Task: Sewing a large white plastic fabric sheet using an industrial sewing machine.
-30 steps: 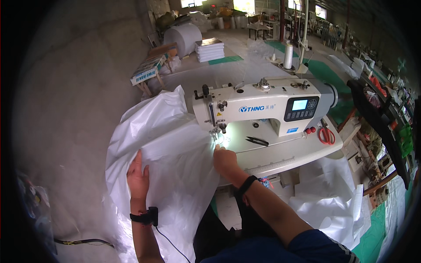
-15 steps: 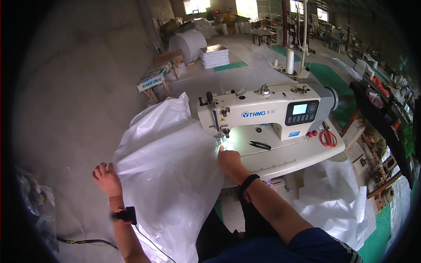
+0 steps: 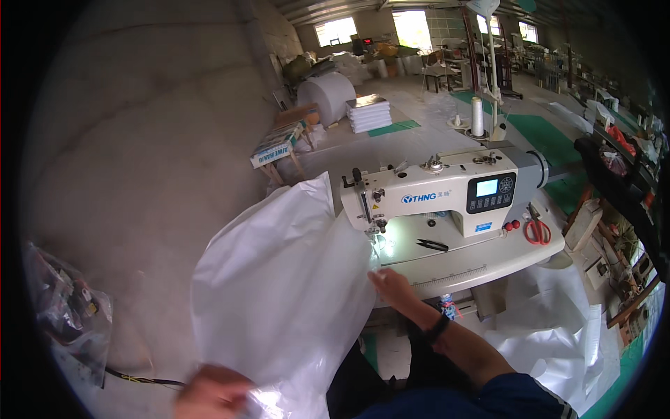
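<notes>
left hand (image 3: 213, 391): near left, at the near end of the sheet (image 3: 279, 258); blurred, fingers look part-curled, can't tell if they have hold of it
sheet: white, left of the machine (image 3: 433, 195), between the hands; lies far and right of left hand, left of right hand
sheet long axis: far to near, slanting a little left toward the near end
sheet points: far corner stands up just left of the machine head; near end runs toward the person, out of view
sheet right edge: from under the machine head back to near left
right hand (image 3: 394, 288): just near of the machine head; fingers curled, thumb and forefinger look pinched on sheet's right edge
nearer hand: right to the machine head, left to the sheet's near end
snips (image 3: 433, 245): on the bed (image 3: 460, 260), right of and far from right hand, untouched
</notes>
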Demonstrator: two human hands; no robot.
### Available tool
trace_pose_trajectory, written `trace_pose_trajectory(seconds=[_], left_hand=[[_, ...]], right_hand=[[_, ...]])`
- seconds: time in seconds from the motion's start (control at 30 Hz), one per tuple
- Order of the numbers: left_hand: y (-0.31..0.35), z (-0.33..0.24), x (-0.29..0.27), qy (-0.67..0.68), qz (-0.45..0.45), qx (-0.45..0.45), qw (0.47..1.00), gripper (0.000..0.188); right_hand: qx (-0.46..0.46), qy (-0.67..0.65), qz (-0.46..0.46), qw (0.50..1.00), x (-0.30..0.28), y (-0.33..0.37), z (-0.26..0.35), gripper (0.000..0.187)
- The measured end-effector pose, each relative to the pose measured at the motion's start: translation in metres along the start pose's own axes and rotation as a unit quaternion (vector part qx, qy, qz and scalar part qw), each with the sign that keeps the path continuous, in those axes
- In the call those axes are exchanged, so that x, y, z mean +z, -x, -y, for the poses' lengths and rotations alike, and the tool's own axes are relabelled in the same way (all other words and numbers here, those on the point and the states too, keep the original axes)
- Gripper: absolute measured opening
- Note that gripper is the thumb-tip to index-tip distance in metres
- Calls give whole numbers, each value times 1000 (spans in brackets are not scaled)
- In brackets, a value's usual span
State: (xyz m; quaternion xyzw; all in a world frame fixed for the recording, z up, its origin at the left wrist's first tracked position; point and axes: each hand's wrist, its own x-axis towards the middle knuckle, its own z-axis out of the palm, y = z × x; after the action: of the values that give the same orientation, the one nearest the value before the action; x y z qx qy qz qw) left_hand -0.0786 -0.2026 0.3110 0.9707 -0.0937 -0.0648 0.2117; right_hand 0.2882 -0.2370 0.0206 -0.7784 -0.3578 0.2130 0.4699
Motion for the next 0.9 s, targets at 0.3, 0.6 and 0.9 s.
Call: trace_pose_trajectory(seconds=[0.3, 0.6, 0.9], left_hand=[[-80, 210, 408, 357, 205, -148, 899, 36], [-213, 244, 118, -202, -391, -213, 873, 40], [-104, 308, 168, -130, -349, -490, 788, 58]], right_hand=[[139, -214, 230, 939, 42, 67, -58, 42], [116, -251, 136, 951, 27, 69, -71, 28], [63, -240, 430, 868, 31, 73, -26, 31]])
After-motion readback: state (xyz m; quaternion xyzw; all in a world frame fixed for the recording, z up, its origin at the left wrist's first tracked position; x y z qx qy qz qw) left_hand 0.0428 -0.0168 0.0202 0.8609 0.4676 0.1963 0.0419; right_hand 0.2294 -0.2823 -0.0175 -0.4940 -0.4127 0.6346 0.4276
